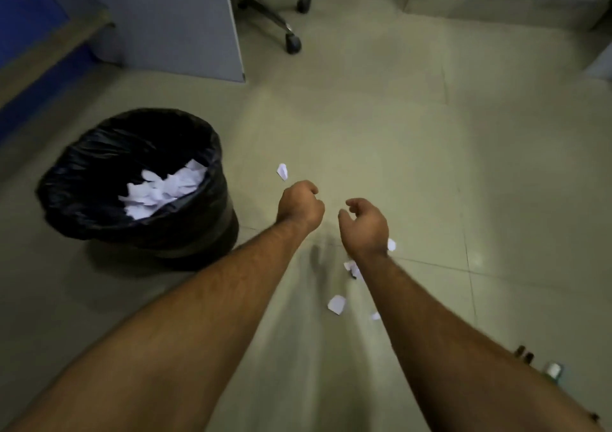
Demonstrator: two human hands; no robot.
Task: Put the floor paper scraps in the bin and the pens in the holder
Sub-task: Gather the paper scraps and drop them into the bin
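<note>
Pale floor tiles (397, 127) are filling the view, with an office chair base (281, 24) standing far ahead. To the left, a bin (99, 213) lined with a black bag is already holding a heap of white paper, so the sweep seems well underway. Both arms are reaching forward and down, likely toward the leftovers. The left hand (299, 205) is curling into a loose fist; whether its grip is enclosing anything, I cannot tell. The right hand (366, 221) is hanging with fingers apart and empty. One paper scrap (282, 171) is lying just beyond the left hand; other scraps (337, 304) are lying near the right forearm. Dark objects at the lower right are too blurred to name.
</note>
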